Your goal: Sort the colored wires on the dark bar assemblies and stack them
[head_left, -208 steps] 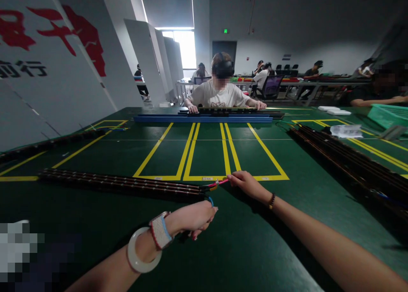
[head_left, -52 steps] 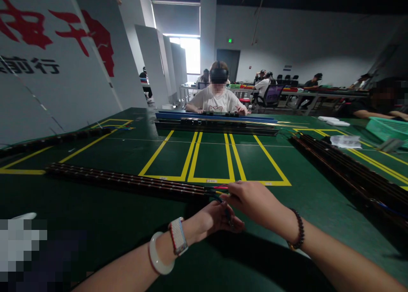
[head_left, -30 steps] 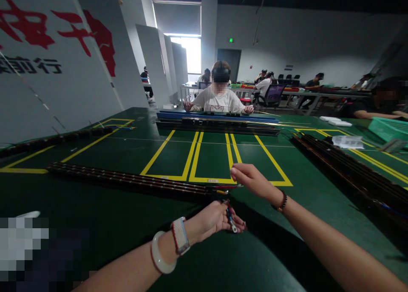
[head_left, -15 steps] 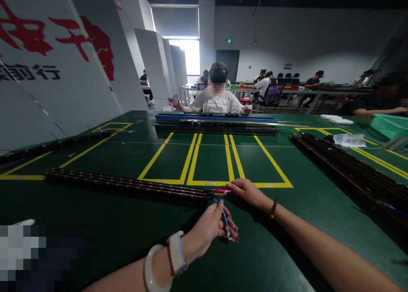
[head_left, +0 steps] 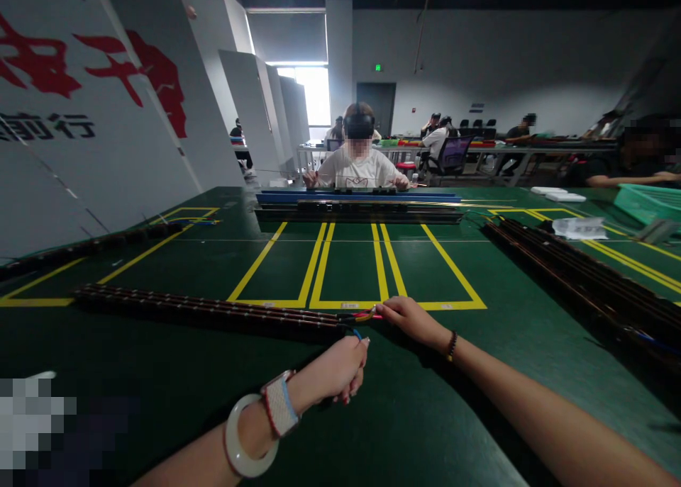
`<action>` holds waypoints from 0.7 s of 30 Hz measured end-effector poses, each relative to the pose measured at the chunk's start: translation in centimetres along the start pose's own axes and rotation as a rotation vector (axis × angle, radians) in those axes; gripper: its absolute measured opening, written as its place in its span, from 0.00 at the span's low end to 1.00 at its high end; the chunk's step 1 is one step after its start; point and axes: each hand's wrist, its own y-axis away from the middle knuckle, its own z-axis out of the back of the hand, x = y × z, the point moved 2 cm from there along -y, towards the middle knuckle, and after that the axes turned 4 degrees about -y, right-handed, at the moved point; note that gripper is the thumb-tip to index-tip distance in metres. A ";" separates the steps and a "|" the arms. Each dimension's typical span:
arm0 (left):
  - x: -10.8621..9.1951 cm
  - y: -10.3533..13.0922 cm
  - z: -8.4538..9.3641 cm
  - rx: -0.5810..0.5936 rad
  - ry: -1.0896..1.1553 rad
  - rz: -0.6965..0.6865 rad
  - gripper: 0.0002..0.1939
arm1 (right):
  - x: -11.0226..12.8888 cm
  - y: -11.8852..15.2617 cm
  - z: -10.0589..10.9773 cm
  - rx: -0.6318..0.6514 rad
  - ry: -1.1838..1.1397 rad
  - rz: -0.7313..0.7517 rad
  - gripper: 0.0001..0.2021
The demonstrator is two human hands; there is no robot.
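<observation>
A long dark strip assembly [head_left: 213,308] with rows of small bright spots lies across the green table, its right end towards my hands. A blue wire [head_left: 357,334] comes out of that end and runs into my left hand [head_left: 343,368], which is closed around it; the wire's tip is hidden by the fingers. Just beyond, my right hand [head_left: 409,320] pinches the yellow wire [head_left: 364,316] and the red wire [head_left: 375,317] from the same end. How firmly each of these two is held cannot be made out.
Yellow tape [head_left: 396,260] marks boxes on the green table [head_left: 266,416]. Blue and black rails [head_left: 356,202] lie at the far edge, before a seated person [head_left: 359,161]. More dark strips [head_left: 579,288] lie to the right, near a green basket [head_left: 649,207]. Another strip [head_left: 101,242] is at left.
My left hand has moved slightly left and its fingers have curled, so the blue wire's lug end no longer shows. The yellow wire has swung up towards my right fingertips.
</observation>
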 end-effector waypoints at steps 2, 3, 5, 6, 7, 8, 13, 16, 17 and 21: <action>0.5 -0.4 0.5 0.029 -0.073 -0.024 0.26 | 0.0 0.0 0.0 0.004 0.005 -0.005 0.23; 0.5 -0.4 0.8 0.044 -0.099 -0.034 0.26 | 0.0 0.0 0.0 0.006 0.006 -0.006 0.23; 0.3 -0.3 1.1 0.066 -0.126 -0.042 0.26 | 0.0 0.0 0.0 0.008 0.009 -0.005 0.23; 0.0 -0.1 1.2 0.070 -0.132 -0.036 0.25 | 0.0 0.0 0.0 0.005 0.012 -0.005 0.23; -0.3 0.1 1.2 0.066 -0.142 -0.020 0.24 | 0.0 0.0 0.0 0.002 0.014 -0.006 0.23; -0.7 0.3 1.1 0.057 -0.145 0.000 0.24 | 0.0 0.0 0.0 -0.004 0.015 -0.008 0.23; -1.7 1.0 0.2 0.088 -0.028 0.033 0.20 | 0.1 0.2 -0.1 -0.032 -0.020 -0.030 0.23; -1.4 1.2 0.0 0.130 0.053 -0.041 0.20 | 0.6 0.2 0.4 -0.113 -0.022 -0.029 0.20; -1.3 1.2 0.0 0.141 0.071 -0.062 0.20 | 0.9 0.1 0.8 -0.149 -0.024 -0.026 0.20; -0.3 0.9 0.1 0.147 0.048 -0.147 0.26 | 3.5 -1.0 2.8 -0.222 -0.069 0.032 0.18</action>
